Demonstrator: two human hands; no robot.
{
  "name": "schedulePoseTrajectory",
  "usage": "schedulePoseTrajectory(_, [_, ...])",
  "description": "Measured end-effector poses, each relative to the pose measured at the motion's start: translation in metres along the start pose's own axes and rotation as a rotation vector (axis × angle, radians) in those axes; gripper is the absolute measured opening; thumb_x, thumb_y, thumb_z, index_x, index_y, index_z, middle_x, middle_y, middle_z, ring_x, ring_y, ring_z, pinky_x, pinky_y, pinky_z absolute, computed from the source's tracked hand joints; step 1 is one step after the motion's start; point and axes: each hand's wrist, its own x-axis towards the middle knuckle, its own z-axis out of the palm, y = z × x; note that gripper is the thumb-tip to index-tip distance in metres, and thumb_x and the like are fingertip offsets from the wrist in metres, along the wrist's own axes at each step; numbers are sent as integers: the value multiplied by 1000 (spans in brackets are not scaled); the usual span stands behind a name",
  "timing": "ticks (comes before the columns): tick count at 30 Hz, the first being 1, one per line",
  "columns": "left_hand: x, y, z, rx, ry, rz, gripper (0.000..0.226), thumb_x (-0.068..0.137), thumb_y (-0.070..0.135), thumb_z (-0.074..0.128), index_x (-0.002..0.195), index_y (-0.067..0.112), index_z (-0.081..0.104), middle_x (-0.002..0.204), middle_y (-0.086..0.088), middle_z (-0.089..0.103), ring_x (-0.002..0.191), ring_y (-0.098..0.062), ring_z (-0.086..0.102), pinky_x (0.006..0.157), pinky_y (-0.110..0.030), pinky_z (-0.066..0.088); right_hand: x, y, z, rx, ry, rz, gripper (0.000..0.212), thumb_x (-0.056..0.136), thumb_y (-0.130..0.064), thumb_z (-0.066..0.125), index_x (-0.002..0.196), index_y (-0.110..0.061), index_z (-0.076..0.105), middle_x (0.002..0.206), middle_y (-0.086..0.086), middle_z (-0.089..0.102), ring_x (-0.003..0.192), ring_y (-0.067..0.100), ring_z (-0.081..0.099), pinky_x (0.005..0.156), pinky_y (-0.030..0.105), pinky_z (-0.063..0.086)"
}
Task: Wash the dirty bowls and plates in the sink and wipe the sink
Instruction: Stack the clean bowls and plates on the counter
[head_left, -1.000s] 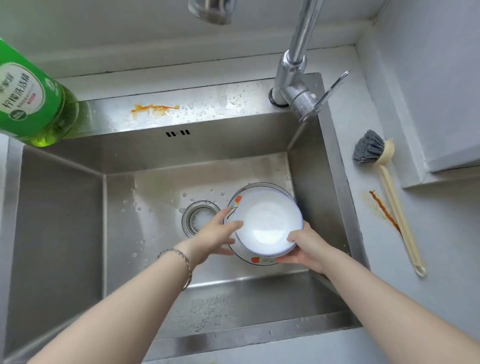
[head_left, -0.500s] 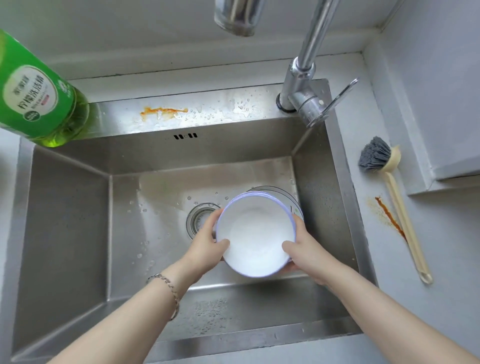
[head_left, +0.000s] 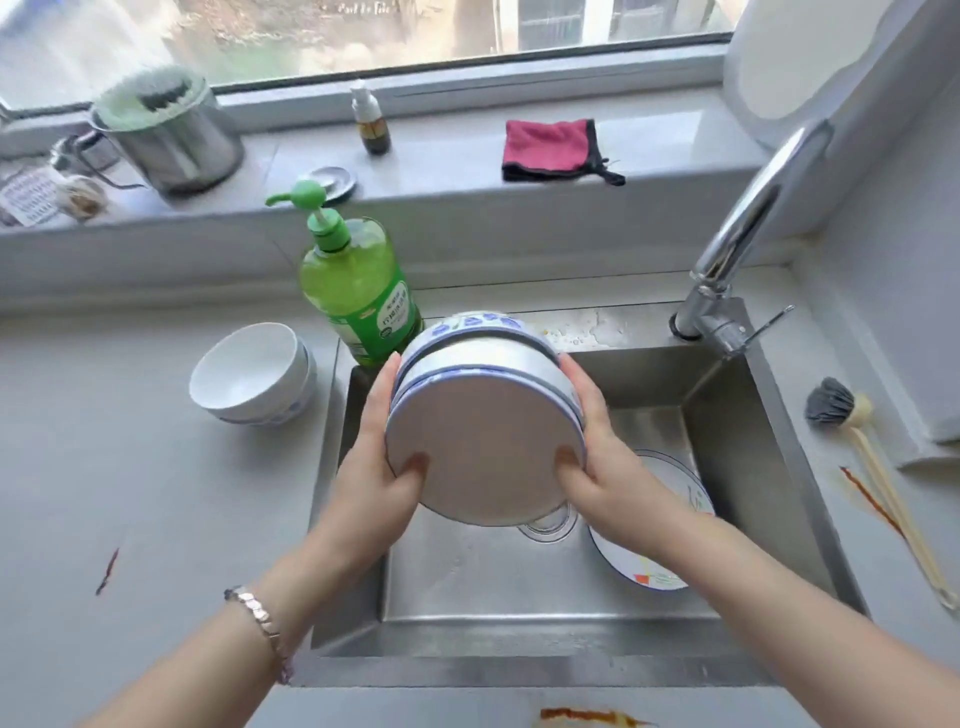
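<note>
now the bowl (head_left: 483, 441) has come up off the plate (head_left: 685, 493) and hangs tilted over the sink (head_left: 753, 467), toward its far left. my left hand (head_left: 374, 467) and right hand (head_left: 602, 467) clamp its rim, thumbs inside. the plate stays in the basin, so i judge this bowl joins the stacked bowls (head_left: 254, 374) on the left.

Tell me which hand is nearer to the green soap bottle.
Left. The left hand holds the bowl by its left edge, just in front of the soap bottle. The right hand holds the opposite edge, so the bowl lies between it and the bottle.
</note>
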Motion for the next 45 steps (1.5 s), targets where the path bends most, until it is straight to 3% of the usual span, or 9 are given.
schedulePoseTrajectory(4, [-8,14,-46,-27,112,119,94,77,-16,50,130,55,17,133,34,37,112,21,42,89,-2,37,12,-40,24,-58,-11,-176,83,87,4,39,123,-55,-7,141,-28,8,130,-8,17,101,-3,14])
schedulePoseTrajectory(10, [-14,22,-90,-26,179,281,87,78,-5,48,133,54,15,143,19,32,124,12,39,100,-7,34,22,-75,45,-189,-4,-326,82,82,-10,36,128,-54,-15,152,-2,17,128,11,33,108,14,22])
schedulePoseTrajectory(14, [-14,23,-101,-30,178,340,89,79,-10,49,134,50,14,148,4,30,124,14,36,98,-4,32,26,-85,49,-225,-13,-397,91,82,-9,38,133,-56,-22,148,-18,11,138,10,24,111,13,17])
schedulePoseTrajectory(17, [-13,20,-105,-33,172,377,94,80,-19,48,135,47,10,146,5,29,122,18,36,97,-2,31,26,-88,49,-260,-22,-431,88,82,-9,38,131,-52,-20,147,-17,12,128,11,35,110,23,23])
schedulePoseTrajectory(22, [-12,19,-108,8,165,470,92,81,-21,48,140,33,2,145,7,24,128,17,30,102,-4,27,29,-90,46,-335,-3,-487,84,83,-11,38,136,-39,-21,145,-6,21,114,-6,38,103,5,23])
schedulePoseTrajectory(29, [-6,25,-109,39,140,518,93,81,-20,48,140,33,0,144,17,20,131,16,26,105,-7,25,32,-88,41,-373,47,-587,80,82,-15,35,141,-21,-19,145,-2,21,109,-18,39,100,7,29])
schedulePoseTrajectory(37, [-3,31,-101,6,122,496,94,81,-20,48,140,35,-1,143,15,23,130,15,28,104,-6,27,29,-88,32,-437,79,-608,80,82,-10,36,141,-10,-18,145,21,24,128,6,33,108,9,16])
schedulePoseTrajectory(42, [-3,29,-96,-23,69,401,100,79,-21,50,138,46,4,140,25,22,124,21,30,99,-1,25,21,-92,31,-327,61,-444,89,82,-4,39,143,-41,-15,148,-12,13,127,0,32,105,9,23])
schedulePoseTrajectory(45, [-6,17,-95,-67,-27,229,95,72,-11,52,133,47,7,138,28,26,118,25,32,96,1,27,19,-86,41,-235,27,-235,83,85,8,41,137,-36,-7,129,-29,21,112,-17,37,92,-2,28])
